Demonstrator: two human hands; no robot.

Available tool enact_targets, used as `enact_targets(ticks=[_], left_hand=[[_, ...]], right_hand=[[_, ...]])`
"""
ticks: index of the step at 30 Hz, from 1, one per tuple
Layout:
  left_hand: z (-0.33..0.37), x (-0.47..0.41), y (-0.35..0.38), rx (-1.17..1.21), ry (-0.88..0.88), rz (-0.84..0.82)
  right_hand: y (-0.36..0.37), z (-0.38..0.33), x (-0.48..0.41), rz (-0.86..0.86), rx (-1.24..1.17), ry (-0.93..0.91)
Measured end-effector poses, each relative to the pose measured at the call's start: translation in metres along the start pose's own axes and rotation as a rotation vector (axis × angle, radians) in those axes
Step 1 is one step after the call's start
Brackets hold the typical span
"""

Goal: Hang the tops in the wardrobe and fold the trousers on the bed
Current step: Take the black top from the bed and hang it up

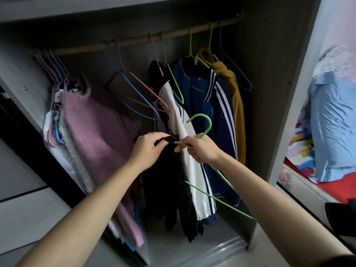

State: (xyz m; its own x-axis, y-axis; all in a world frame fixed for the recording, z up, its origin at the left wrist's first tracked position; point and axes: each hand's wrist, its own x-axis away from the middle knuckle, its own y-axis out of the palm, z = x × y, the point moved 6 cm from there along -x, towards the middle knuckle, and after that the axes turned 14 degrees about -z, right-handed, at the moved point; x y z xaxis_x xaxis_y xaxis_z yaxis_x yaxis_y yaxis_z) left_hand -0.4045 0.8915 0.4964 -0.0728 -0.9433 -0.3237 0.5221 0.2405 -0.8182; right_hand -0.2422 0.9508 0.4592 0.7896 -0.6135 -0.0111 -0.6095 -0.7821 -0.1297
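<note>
A black top (169, 182) hangs down in front of the open wardrobe. My left hand (148, 149) pinches its upper edge against one arm of a green hanger (204, 122). My right hand (200, 149) grips that hanger just below its hook, and the lower arm of the hanger slants down to the right under my wrist. The hanger is held below the wooden rail (146, 38), off it. Behind my hands hang a white top with navy stripes (190, 157) and a blue striped jacket (213, 105).
A pink sweater (100, 132) hangs at the left with several hangers bunched above it. Empty blue, pink and green hangers dangle mid-rail. A mustard top (234, 87) hangs at the right. The bed (331, 135) with a blue pillow lies beyond the wardrobe's right panel.
</note>
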Motion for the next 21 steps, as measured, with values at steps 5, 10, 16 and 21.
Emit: enact_targets(ticks=[5, 10, 16, 21], left_hand=[[-0.003, -0.014, -0.009, -0.408, -0.037, -0.056], [-0.025, -0.014, -0.017, -0.277, -0.191, 0.027], [0.014, -0.023, 0.004, -0.131, -0.168, -0.003], [0.015, -0.024, 0.004, -0.090, -0.173, -0.016]], right_hand=[[-0.003, 0.010, 0.007, -0.025, -0.101, -0.099], [-0.034, 0.012, 0.020, 0.287, 0.375, -0.150], [-0.023, 0.015, 0.020, 0.401, 0.493, -0.198], [-0.023, 0.006, 0.017, 0.362, 0.579, -0.221]])
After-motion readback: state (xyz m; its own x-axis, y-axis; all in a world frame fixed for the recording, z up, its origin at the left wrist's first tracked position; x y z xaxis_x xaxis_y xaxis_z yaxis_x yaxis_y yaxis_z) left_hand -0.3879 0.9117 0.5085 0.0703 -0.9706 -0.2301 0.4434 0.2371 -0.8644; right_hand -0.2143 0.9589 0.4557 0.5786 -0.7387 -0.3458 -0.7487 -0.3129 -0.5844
